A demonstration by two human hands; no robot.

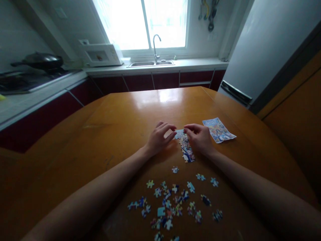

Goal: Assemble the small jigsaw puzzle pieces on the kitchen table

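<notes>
A partly joined jigsaw puzzle (186,149) lies on the table as a narrow strip that widens at its far end. My left hand (162,137) is at the upper left edge of the strip, thumb and fingers apart with a gap between them. Over the far end, my right hand (199,136) is pinched, with a small dark puzzle piece (185,131) at its fingertips, mostly hidden. Closer to me, many loose puzzle pieces (168,203) are scattered, some overlapping. One single piece (175,169) lies just below the strip.
A creased printed picture sheet (218,130) lies right of my right hand on the wooden table (120,124). Beyond the table are a sink (142,64), a microwave (101,54) and a pan (43,61) on the stove. A fridge (265,43) stands at right.
</notes>
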